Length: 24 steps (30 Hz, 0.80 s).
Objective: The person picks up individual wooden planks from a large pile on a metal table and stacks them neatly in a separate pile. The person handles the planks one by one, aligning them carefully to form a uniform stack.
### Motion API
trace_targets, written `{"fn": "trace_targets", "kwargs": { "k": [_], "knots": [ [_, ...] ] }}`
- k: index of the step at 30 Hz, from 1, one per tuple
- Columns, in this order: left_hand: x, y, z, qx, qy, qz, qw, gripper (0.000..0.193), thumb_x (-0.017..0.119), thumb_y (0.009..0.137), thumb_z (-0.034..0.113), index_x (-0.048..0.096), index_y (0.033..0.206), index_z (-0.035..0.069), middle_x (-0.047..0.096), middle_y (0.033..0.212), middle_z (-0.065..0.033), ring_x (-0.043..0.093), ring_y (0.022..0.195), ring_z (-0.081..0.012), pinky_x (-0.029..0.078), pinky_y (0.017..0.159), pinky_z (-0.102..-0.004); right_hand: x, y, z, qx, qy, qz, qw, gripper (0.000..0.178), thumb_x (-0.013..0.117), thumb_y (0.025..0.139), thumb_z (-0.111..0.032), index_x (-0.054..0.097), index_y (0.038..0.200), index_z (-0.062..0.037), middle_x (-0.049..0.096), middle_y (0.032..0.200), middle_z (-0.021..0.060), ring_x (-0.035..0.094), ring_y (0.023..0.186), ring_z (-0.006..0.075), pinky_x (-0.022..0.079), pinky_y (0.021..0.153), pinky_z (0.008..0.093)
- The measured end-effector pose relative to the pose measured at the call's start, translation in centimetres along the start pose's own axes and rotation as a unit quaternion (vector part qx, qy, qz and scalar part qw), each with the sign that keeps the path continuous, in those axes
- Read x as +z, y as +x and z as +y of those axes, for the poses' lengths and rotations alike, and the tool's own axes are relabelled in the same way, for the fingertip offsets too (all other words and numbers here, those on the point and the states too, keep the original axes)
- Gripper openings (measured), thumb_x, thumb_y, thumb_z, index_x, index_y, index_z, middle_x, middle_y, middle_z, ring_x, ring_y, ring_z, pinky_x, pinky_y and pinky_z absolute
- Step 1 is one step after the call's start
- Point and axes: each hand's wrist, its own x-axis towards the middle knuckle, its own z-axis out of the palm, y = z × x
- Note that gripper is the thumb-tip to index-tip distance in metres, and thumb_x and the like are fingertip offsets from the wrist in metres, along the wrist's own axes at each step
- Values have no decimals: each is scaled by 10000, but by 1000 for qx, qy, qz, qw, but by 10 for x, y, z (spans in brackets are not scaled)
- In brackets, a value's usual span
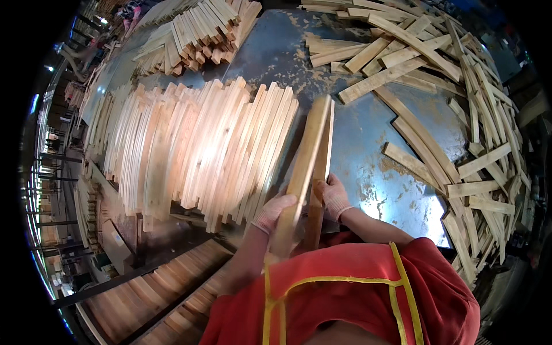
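In front of my body I hold two long wooden strips upright and close together, their far ends meeting or nearly so. My left hand [273,213], in a pale knit glove, is closed around the lower part of the left strip [306,155]. The right strip [315,215] is gripped near its middle by my right hand [336,197], gloved the same way. Its narrow edge faces me, and the left strip partly covers it. Just left of my hands lies a broad row of light wooden strips [198,146], set side by side with uneven ends.
A stack of cut strips [201,37] sits at the far left of the worn metal table [368,123]. Loose boards [402,52] lie jumbled across its far right and along the right side. Darker boards [152,284] rest in a rack at the lower left.
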Motion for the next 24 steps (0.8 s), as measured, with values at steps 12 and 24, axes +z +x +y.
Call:
{"fn": "trace_targets", "kwargs": {
  "k": [12,24],
  "knots": [
    [80,-5,34,48,736,321,594,862,619,977,561,316,1658,128,514,1539,-283,580,1331,-446,485,1111,-502,33,-37,-33,-135,-314,-64,938,460,686,906,-294,613,1281,-39,705,1173,278,665,1137,454,516,969,496],
    [47,18,6,79,823,386,409,1054,839,772,494,339,1586,49,396,1562,-171,387,1430,-385,320,1178,-560,-297,71,-145,-197,-551,259,768,700,849,775,-396,632,1376,-110,736,1127,204,703,1014,409,561,893,491]
  ]
}}
